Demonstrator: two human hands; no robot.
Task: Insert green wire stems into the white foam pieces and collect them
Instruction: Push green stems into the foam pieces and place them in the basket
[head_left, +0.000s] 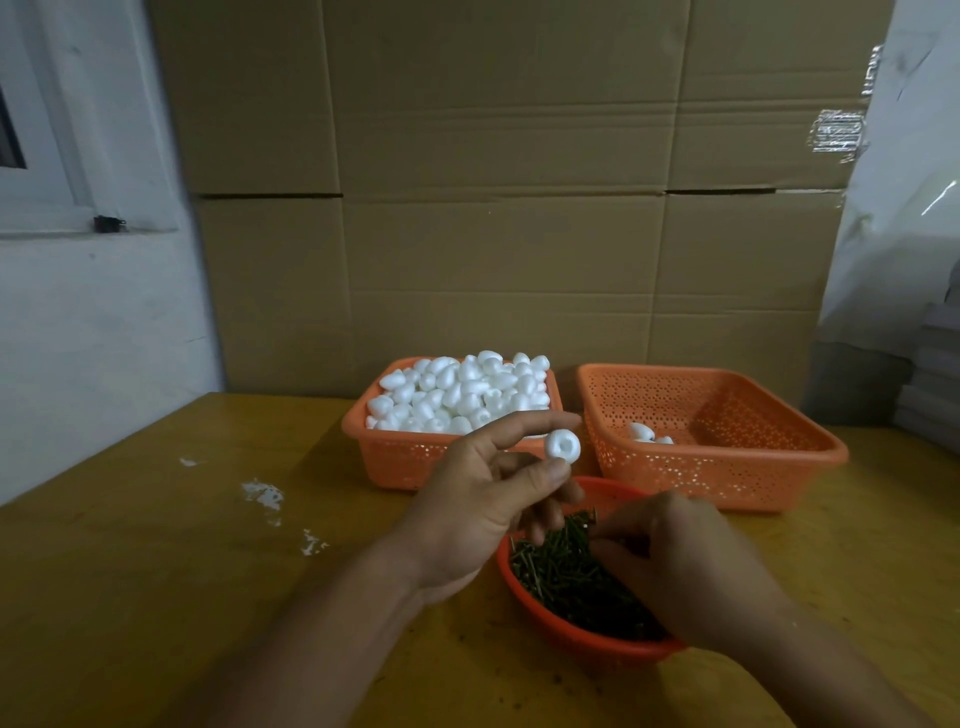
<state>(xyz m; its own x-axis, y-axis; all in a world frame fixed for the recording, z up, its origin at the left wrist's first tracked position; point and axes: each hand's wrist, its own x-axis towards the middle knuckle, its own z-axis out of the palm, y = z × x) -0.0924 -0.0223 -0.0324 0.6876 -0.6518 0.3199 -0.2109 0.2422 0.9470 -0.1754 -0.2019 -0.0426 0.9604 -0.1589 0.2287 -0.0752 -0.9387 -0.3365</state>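
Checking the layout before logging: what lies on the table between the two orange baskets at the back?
Nothing: in the head view a narrow strip of bare table separates the full basket from the nearly empty basket.

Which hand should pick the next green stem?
Probably the right hand: its fingers are already down in the stems in the round red bowl. The left hand is busy pinching a foam piece.
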